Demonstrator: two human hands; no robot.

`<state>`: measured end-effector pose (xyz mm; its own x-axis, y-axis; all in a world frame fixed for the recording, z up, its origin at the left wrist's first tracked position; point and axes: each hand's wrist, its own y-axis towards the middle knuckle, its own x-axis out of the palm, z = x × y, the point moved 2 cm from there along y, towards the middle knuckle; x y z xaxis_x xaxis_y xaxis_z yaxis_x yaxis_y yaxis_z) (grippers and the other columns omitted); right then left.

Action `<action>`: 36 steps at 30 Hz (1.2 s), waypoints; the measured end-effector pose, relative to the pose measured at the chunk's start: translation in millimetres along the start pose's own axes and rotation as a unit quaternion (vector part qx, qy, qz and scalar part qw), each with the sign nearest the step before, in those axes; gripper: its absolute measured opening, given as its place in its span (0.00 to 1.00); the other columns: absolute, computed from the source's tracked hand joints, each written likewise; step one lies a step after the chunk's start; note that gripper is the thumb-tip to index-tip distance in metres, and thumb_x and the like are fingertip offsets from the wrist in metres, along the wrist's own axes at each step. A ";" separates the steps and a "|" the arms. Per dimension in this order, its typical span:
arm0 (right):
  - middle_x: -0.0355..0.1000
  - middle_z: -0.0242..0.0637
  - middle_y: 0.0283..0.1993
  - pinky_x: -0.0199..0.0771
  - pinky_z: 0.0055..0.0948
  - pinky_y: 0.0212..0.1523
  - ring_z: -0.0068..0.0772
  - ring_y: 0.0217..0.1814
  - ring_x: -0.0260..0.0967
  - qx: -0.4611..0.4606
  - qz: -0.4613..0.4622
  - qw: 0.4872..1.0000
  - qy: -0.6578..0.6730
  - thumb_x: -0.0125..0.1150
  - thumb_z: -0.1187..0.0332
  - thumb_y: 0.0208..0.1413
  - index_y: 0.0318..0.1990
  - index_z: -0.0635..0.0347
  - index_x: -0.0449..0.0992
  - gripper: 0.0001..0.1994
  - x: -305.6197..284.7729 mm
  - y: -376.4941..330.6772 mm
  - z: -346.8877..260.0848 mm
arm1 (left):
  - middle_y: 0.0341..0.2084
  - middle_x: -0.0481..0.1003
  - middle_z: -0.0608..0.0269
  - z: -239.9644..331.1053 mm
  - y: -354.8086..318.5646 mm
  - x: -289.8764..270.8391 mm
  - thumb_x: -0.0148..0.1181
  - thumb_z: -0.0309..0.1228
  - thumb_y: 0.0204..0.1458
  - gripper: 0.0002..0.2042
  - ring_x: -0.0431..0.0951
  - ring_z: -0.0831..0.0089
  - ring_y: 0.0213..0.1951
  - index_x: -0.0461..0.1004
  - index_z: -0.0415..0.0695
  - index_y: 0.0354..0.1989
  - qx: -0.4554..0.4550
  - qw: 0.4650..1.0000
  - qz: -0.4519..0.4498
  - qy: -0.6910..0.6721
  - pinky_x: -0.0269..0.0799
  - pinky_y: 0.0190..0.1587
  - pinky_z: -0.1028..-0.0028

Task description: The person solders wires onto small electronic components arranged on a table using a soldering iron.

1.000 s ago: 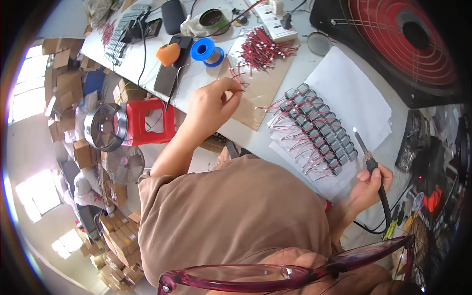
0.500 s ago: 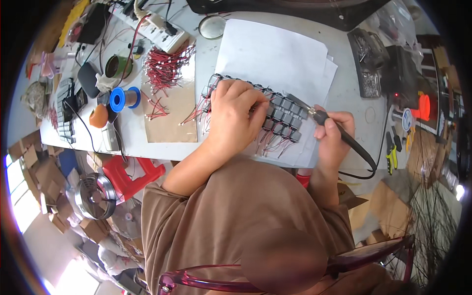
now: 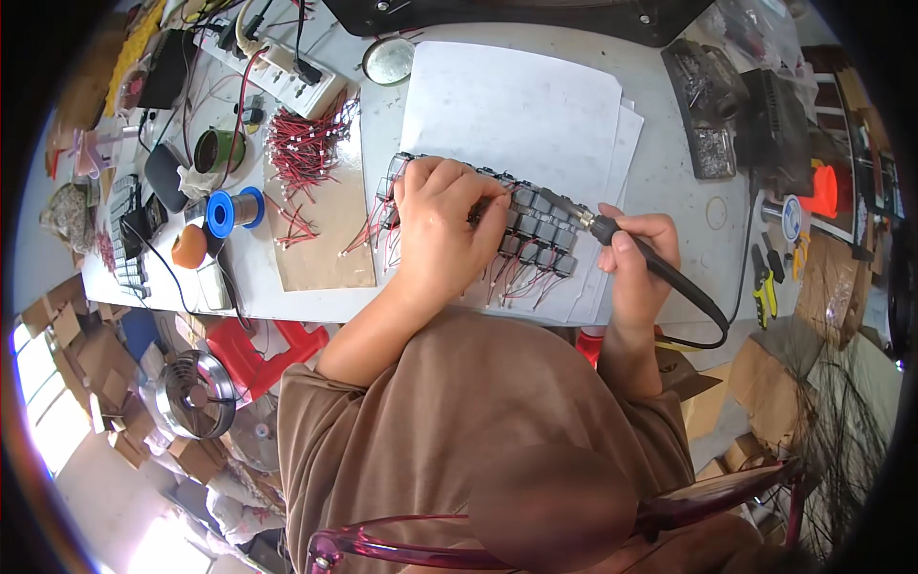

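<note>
My left hand (image 3: 443,218) lies flat over a row of small grey block components (image 3: 541,226) with red leads, lined up on white paper sheets (image 3: 516,105). Its fingers press down on the blocks near the row's middle. My right hand (image 3: 639,258) grips a black soldering iron (image 3: 612,232), whose tip points left at the blocks just beside my left fingertips. The iron's black cable (image 3: 708,316) loops off the table edge at the right.
A cardboard piece (image 3: 325,220) holds a pile of red wire pieces (image 3: 308,142). Left of it are a blue solder spool (image 3: 232,210), a white power strip (image 3: 277,72), an orange object (image 3: 189,246). Yellow-handled cutters (image 3: 765,277) lie at the right. Cardboard boxes stand on the floor below.
My left hand moved from the cardboard with red wires onto the block row. My right hand brought the soldering iron up to the blocks. The view swung to centre on the paper.
</note>
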<state>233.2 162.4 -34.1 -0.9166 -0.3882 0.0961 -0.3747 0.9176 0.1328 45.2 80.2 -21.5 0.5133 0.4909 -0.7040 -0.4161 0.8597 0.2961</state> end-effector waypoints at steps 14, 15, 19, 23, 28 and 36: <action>0.61 0.28 0.17 0.65 0.44 0.56 0.17 0.19 0.59 0.061 -0.010 0.998 -0.026 0.49 0.79 0.51 0.35 0.65 0.66 0.04 9.7 1.6 -8.5 | 0.25 0.72 0.66 0.0 2.8 3.4 0.60 0.27 0.37 0.02 0.67 0.63 0.37 0.76 0.47 0.22 0.005 1.000 -0.003 0.022 0.58 0.42 0.64; 0.61 0.28 0.17 0.65 0.44 0.56 0.17 0.19 0.59 0.059 -0.012 0.998 -0.029 0.49 0.79 0.51 0.35 0.65 0.66 0.04 10.3 1.9 -8.8 | 0.25 0.72 0.66 0.1 2.9 3.4 0.60 0.27 0.37 0.02 0.67 0.63 0.37 0.76 0.47 0.22 0.004 1.000 -0.004 0.023 0.58 0.41 0.65; 0.62 0.28 0.17 0.66 0.43 0.55 0.16 0.20 0.59 0.053 -0.023 0.997 -0.047 0.50 0.79 0.51 0.35 0.65 0.66 0.04 9.3 2.4 -7.8 | 0.25 0.72 0.67 0.5 3.4 3.4 0.60 0.27 0.37 0.02 0.68 0.63 0.37 0.76 0.47 0.22 0.007 1.000 -0.002 0.019 0.58 0.41 0.65; 0.64 0.25 0.22 0.59 0.13 0.26 0.09 0.21 0.56 0.013 -0.032 0.999 -0.007 0.56 0.77 0.52 0.36 0.67 0.68 0.06 8.8 1.9 -3.7 | 0.25 0.72 0.67 0.2 2.9 4.1 0.60 0.27 0.37 0.02 0.68 0.63 0.37 0.76 0.47 0.22 0.005 1.000 0.000 0.022 0.58 0.40 0.65; 0.61 0.25 0.18 0.71 0.31 0.47 0.10 0.20 0.57 -0.027 -0.022 0.999 -0.015 0.54 0.78 0.52 0.35 0.65 0.67 0.04 6.6 2.7 -1.3 | 0.25 0.72 0.67 1.3 3.3 3.8 0.61 0.27 0.37 0.02 0.68 0.64 0.37 0.75 0.47 0.22 0.012 0.999 0.003 0.036 0.58 0.40 0.66; 0.61 0.27 0.16 0.68 0.44 0.54 0.14 0.19 0.58 -0.011 0.006 1.000 -0.017 0.51 0.80 0.50 0.35 0.65 0.66 0.05 -2.8 0.1 -2.4 | 0.25 0.72 0.67 2.5 2.6 5.0 0.61 0.27 0.37 0.03 0.68 0.64 0.37 0.76 0.47 0.23 0.019 0.999 0.006 0.046 0.58 0.40 0.65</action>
<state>236.1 163.3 -32.0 -0.9251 -0.3744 0.0635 -0.3616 0.9194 0.1546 48.5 85.3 -22.7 0.4375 0.4874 -0.7557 -0.3920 0.8597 0.3275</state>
